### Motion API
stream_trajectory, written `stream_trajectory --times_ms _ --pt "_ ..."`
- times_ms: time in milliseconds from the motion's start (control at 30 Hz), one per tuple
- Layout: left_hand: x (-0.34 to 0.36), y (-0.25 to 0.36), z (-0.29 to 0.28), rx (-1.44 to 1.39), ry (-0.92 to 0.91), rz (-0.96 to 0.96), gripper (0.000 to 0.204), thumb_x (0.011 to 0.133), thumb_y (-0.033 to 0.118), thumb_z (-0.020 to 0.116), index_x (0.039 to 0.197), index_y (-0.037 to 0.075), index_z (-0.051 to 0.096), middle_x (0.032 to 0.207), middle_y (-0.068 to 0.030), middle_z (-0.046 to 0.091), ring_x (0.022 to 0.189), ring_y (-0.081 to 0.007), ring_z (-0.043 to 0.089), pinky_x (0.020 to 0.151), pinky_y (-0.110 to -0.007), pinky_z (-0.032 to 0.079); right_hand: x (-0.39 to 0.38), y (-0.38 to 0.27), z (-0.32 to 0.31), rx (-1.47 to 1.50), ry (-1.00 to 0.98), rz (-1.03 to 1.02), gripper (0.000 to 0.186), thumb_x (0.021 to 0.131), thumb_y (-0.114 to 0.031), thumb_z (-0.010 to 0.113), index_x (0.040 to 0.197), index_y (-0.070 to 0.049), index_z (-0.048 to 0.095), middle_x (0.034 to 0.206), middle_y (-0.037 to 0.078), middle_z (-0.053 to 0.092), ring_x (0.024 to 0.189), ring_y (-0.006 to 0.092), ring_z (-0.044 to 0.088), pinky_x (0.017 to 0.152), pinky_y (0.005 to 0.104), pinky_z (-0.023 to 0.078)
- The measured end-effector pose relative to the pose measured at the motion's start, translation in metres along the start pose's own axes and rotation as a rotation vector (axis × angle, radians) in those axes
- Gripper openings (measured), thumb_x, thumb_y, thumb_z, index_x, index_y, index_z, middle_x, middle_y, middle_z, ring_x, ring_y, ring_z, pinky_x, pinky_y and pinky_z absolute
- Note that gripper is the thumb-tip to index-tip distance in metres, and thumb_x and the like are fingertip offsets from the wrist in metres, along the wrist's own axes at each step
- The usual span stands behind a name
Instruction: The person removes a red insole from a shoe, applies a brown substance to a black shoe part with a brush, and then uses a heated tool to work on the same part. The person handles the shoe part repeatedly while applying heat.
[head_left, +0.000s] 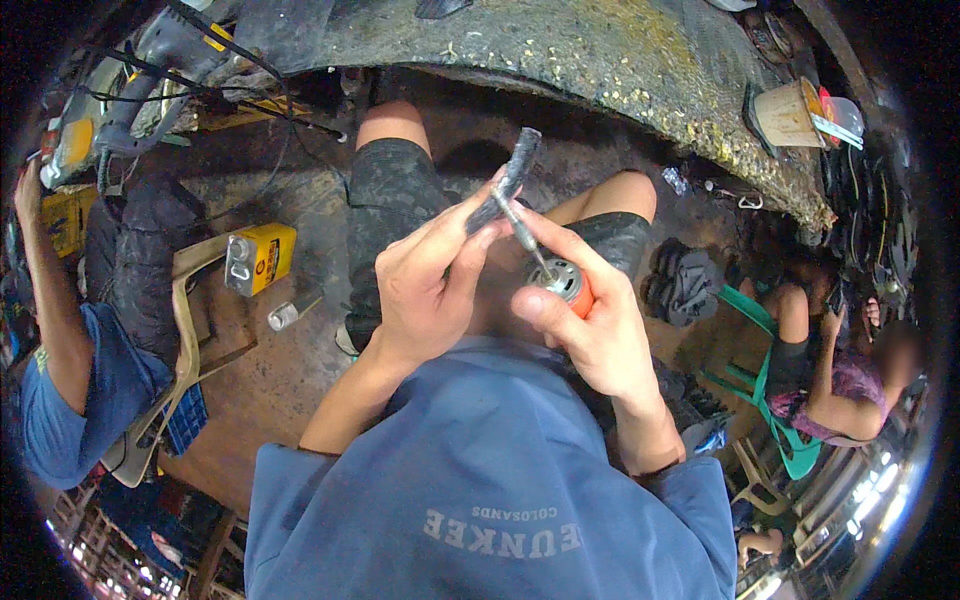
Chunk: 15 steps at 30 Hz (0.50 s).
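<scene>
My left hand point(425, 285) pinches a short dark rubber strip point(522, 160), which sticks up past the fingertips at a slant. My right hand point(603, 325) is wrapped round an orange rotary tool point(575, 290) with a vented metal end. From that end a thin metal shaft point(522, 235) points up and leftward, its tip against or just in front of the strip. Fingers of both hands come close together there. Most of the tool's body is hidden by my right hand and shirt.
A worn bench point(560, 50) littered with crumbs spans the far side. Yellow tin point(262, 258) and clear cup point(285, 317) stand on the left. Dark footwear pieces point(688, 282) lie right. People sit on both sides, one on a green chair point(790, 450). Cables hang far left.
</scene>
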<state>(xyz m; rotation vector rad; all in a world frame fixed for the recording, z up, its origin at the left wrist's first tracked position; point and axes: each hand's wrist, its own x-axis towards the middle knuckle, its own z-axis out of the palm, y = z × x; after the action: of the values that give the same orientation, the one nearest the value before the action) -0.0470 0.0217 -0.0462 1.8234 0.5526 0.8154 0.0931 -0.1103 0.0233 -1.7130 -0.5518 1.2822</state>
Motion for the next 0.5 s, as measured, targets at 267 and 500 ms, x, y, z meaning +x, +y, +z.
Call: stream_trajectory --times_ms 267,500 --pt "0.000 -0.002 0.001 0.007 0.005 0.006 0.026 0.103 0.003 0.062 0.125 -0.006 0.074 0.130 -0.0227 0.075 0.114 -0.0343 0.078 0.096 -0.038 0.061 0.003 0.011 0.003 -0.200 0.058 -0.176 0.074 0.088 -0.032 0.091 0.155 -0.021 0.062 0.076 0.005 0.072 0.075 0.0073 0.062 0.079 0.0311 0.056" --pt "0.000 -0.002 0.001 -0.012 0.003 -0.021 0.024 0.103 0.000 0.060 0.120 -0.004 0.076 0.132 -0.0240 0.074 0.114 -0.0346 0.078 0.096 -0.039 0.062 -0.001 0.008 0.004 -0.260 0.046 -0.139 0.079 0.087 -0.033 0.092 0.158 -0.023 0.059 0.069 0.007 0.067 0.069 0.0080 0.061 0.074 0.0317 0.056"
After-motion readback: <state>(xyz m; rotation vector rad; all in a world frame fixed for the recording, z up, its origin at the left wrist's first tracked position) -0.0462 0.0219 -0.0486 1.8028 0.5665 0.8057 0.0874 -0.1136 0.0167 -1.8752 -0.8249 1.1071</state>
